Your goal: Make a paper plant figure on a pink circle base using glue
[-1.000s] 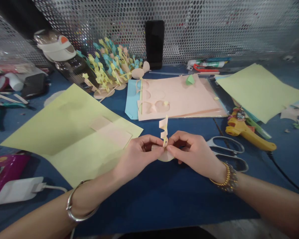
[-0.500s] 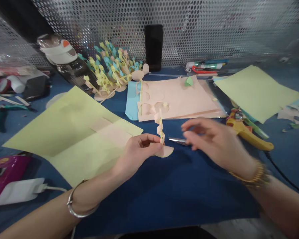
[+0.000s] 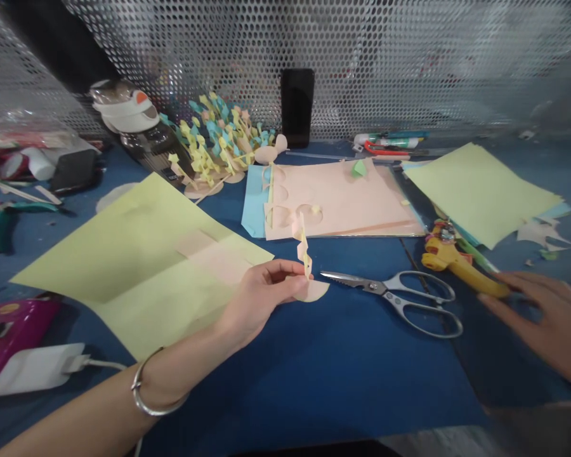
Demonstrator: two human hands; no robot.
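My left hand (image 3: 271, 295) is closed, pinching a round pale pink paper base (image 3: 313, 291) between thumb and fingers. From that base rises a thin paper stem with folded pink and yellow pieces (image 3: 303, 247), standing nearly upright. At the right, my right hand (image 3: 542, 311) has its thumb and fingers apart on either side of the handle end of a yellow glue gun (image 3: 471, 273); I see no firm grip on it. Between my hands lie silver scissors (image 3: 385, 289), blades pointing left, tips close to the paper base.
A large yellow-green sheet (image 3: 137, 235) lies left; pink sheets (image 3: 333, 197) with cut-out circles lie behind. More sheets (image 3: 480, 190) sit right. At the back are a bottle (image 3: 147, 136), paper stems (image 3: 219, 136) and an upright phone (image 3: 297, 108). A power bank (image 3: 38, 368) lies front left.
My right hand has moved right, from above the scissors to the glue gun's handle, leaving the scissors in full view. My left hand still holds the paper base in nearly the same place.
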